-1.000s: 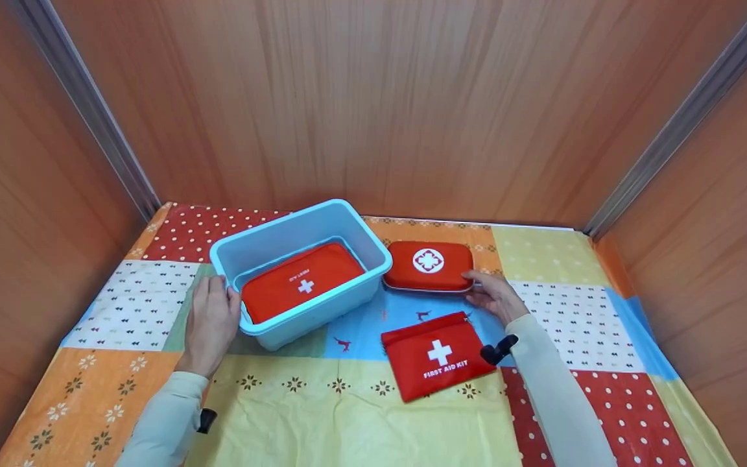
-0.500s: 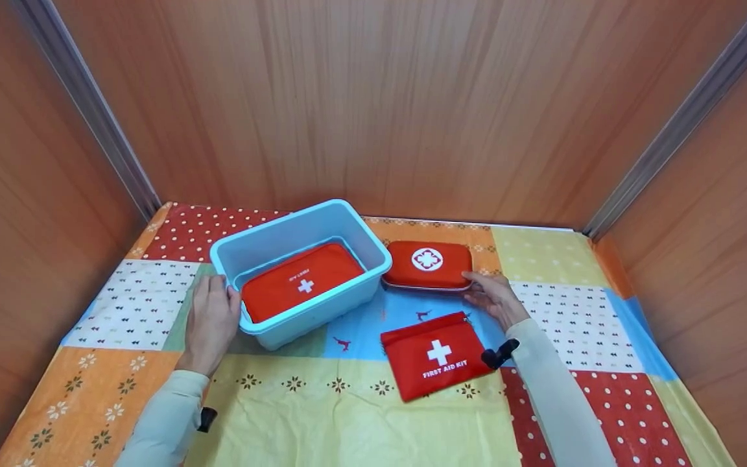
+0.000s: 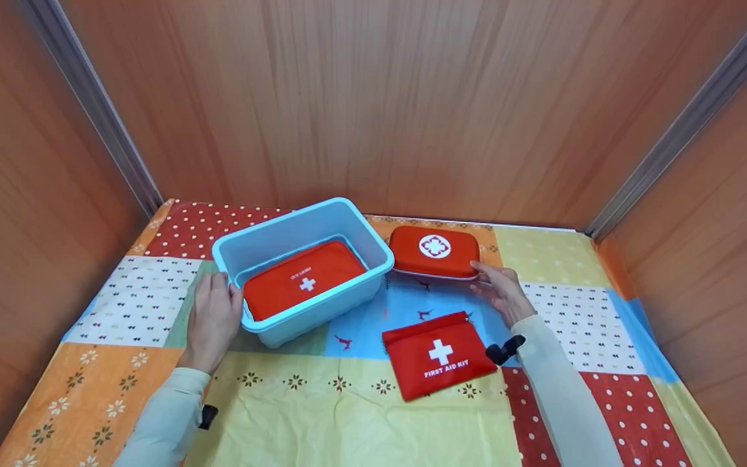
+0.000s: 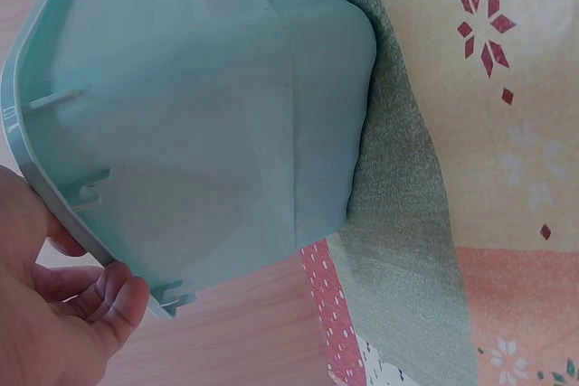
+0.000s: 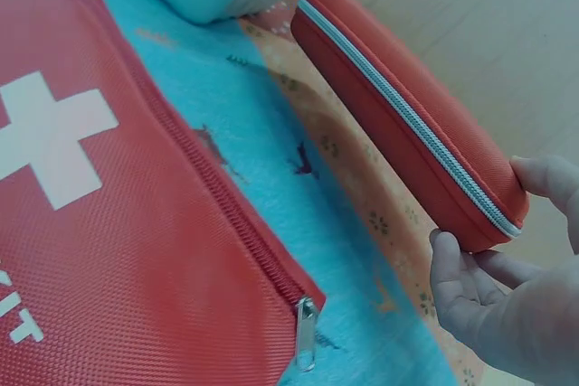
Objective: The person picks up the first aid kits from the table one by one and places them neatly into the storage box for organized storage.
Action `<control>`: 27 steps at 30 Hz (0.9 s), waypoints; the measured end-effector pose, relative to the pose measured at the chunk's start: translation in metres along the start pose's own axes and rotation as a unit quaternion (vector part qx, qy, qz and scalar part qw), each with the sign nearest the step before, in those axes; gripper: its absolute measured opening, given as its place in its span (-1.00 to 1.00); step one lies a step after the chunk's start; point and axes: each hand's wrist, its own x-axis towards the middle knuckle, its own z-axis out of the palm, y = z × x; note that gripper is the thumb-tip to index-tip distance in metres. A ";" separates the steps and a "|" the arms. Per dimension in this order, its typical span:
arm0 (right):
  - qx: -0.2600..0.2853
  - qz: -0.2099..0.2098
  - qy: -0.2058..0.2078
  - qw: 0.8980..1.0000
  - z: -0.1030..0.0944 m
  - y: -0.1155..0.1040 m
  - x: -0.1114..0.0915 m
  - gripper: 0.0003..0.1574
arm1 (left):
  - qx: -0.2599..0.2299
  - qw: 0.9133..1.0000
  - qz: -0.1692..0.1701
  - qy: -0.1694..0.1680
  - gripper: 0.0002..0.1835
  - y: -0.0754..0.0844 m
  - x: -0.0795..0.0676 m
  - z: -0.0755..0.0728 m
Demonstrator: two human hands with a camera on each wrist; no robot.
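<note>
The left hand (image 3: 212, 318) grips the near-left rim of a light blue plastic bin (image 3: 321, 321); in the left wrist view, its fingers (image 4: 122, 300) curl round that rim. Inside the bin lies a red first aid pouch (image 3: 283, 285) with a white cross. A red zippered first aid case (image 3: 406, 250) with a round white emblem is held by the right hand (image 3: 503, 288) at its right end. Seen from the right wrist, the thumb is on top and the fingers are beneath the case (image 5: 407, 124), which is raised off the cloth.
A flat red first aid kit pouch (image 3: 412, 370) lies on the patchwork tablecloth (image 3: 347, 421), in front of the case. Wooden panels (image 3: 373, 104) stand behind and at both sides, joined by metal corner strips.
The right hand has raised the red case off the cloth, with its right end moving slightly rightward. The left hand keeps its grip on the bin, which stays in place.
</note>
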 end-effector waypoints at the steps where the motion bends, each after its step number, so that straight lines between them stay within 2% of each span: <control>1: 0.002 -0.003 0.001 1.000 0.000 -0.002 -0.001 -0.40 | 0.001 1.000 0.000 0.000 -0.61 0.000 0.000 0.000; 8: 0.005 -0.013 0.009 1.000 -0.003 -0.016 -0.008 -0.36 | 0.007 1.000 -0.001 0.001 -0.57 0.001 0.000 0.000; 16: 0.050 -0.015 -0.003 0.999 -0.005 -0.032 -0.017 -0.38 | 0.005 1.000 -0.001 -0.003 -0.57 0.001 -0.001 -0.001; 21: 0.045 -0.016 0.008 0.999 -0.004 -0.041 -0.023 -0.32 | 0.009 1.000 0.003 0.000 -0.59 0.001 -0.002 -0.001; 27: 0.047 -0.033 -0.008 0.998 -0.002 -0.049 -0.032 -0.28 | -0.004 1.000 0.020 0.016 -0.63 0.000 -0.002 -0.001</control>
